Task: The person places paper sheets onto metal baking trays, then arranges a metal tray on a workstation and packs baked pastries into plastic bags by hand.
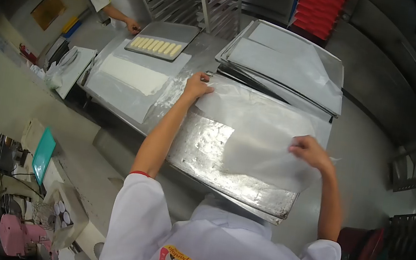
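I have my left hand [199, 86] curled at the far left corner of a translucent paper sheet [263, 142], its fingers pinched on it, while my right hand [310, 152] grips the sheet near its right side. The sheet lies partly over a metal tray [198, 142], whose near left part is bare. Beyond it I see 1 stack of paper-lined trays [285, 61]. Farther left on the desk [205, 48], 1 co-worker's hand [134, 26] is near a tray of pale pieces [170, 33].
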A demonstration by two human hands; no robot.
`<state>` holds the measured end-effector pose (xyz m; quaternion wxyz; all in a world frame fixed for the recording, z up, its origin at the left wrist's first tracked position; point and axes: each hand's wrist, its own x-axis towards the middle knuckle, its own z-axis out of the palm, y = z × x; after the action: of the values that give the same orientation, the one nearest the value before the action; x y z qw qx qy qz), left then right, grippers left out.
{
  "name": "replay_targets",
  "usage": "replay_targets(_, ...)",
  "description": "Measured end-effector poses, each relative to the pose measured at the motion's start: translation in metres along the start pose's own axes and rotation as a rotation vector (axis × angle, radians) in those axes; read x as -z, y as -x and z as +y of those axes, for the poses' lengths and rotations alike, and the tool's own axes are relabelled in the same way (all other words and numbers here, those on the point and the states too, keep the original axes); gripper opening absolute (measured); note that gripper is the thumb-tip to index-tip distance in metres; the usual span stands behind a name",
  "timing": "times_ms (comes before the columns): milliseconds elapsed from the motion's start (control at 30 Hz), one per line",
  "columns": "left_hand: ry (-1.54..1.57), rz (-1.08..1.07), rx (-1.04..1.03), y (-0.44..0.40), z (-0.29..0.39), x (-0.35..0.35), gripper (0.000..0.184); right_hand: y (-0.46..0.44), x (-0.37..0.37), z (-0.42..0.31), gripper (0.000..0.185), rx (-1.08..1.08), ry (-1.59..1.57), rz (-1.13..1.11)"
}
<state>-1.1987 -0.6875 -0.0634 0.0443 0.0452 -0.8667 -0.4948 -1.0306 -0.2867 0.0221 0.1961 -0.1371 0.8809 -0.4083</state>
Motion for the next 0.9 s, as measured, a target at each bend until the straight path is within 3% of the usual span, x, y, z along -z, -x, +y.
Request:
replay_targets(133, -0.119, -0.008, -0.089, -0.013, 0.002, 0.013, 0.042, -0.018, -0.045, -0.03, 0.014, 0.022, 0.034, -0.162)
replay_targets(233, -0.27, 0.045, -0.162, -0.008, 0.009, 0.016, 0.042, -0.039, -0.073, -0.039, 0.019, 0.022, -0.08, -0.16)
replay_targets(300, -0.214, 0.048, -0.202, -0.002, 0.007, 0.014, 0.041, -0.052, -0.08, -0.048, 0.024, 0.026, 0.02, -0.188)
replay_targets(433, -0.198, -0.002, -0.106, 0.023, 0.029, 0.021, 0.045, -0.07, -0.102, -0.051, 0.024, 0.097, 0.025, -0.112)
replay_targets(500, -0.283, 0.279, -0.3, 0.038, 0.033, 0.022, 0.043, -0.078, -0.109, -0.053, 0.026, 0.06, -0.083, -0.103)
replay_targets(567, -0.252, 0.325, -0.498, 0.078, 0.056, 0.031, 0.037, -0.085, -0.116, -0.048, 0.026, 0.075, -0.068, -0.066)
replay_targets(733, -0.381, 0.053, -0.598, 0.186, 0.06, 0.03, 0.034, -0.086, -0.118, -0.056, 0.03, 0.13, -0.021, 0.065)
replay_targets(833, -0.44, 0.031, -0.571, 0.219, 0.029, 0.014, 0.032, -0.091, -0.124, -0.046, 0.034, 0.208, -0.018, 0.101)
replay_targets(900, -0.473, -0.094, -0.531, 0.23, 0.029, 0.016, 0.037, -0.087, -0.12, -0.052, 0.035, 0.257, -0.08, 0.081)
